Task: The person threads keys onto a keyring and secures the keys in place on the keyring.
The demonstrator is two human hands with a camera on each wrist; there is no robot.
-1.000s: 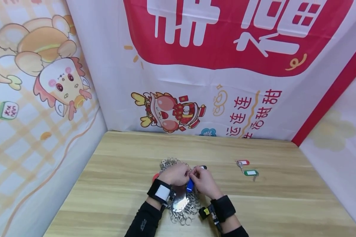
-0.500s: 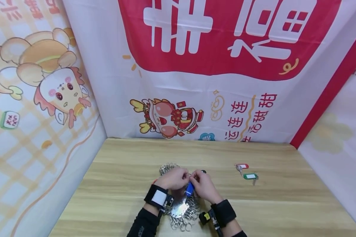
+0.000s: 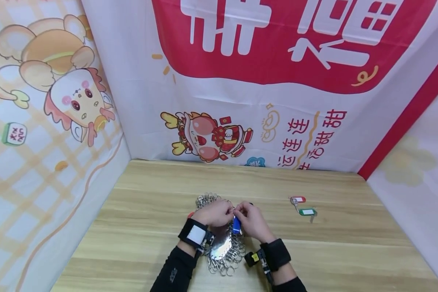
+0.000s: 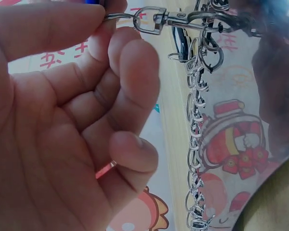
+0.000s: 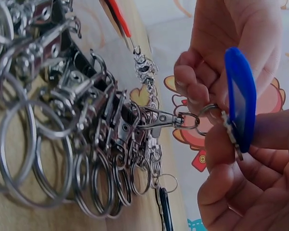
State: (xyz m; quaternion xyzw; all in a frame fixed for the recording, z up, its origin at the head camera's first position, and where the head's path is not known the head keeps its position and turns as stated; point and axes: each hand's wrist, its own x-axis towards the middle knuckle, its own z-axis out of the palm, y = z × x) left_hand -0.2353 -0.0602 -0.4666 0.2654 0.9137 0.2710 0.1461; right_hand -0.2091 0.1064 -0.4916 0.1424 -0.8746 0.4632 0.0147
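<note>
A shiny metal disc [image 3: 219, 247], ringed with swivel clasps and split rings, lies on the table beneath my hands. My left hand [image 3: 218, 213] pinches a split ring [image 4: 118, 17] linked to one swivel clasp [image 4: 156, 20]. Close by, the fingertips of my right hand [image 3: 253, 221] pinch a blue key tag [image 5: 242, 98] with a thin jagged-edged metal piece, probably a key, beside it. The fingertips of both hands nearly meet at that split ring. How the ring and the tag connect is partly hidden by the fingers.
On the disc's rim hang a red tag [image 5: 118, 19] and a black tag [image 5: 164, 207]. To the right on the wooden table [image 3: 350, 251] lie a red key tag [image 3: 299, 199] and a green key tag [image 3: 307, 212], each with a key. Printed cloth [image 3: 131, 81] walls the back and sides.
The blue tag has turned slightly, and now hangs more upright under the right fingertips. Both hands stay at the same part of the disc. The head view tilts a little.
</note>
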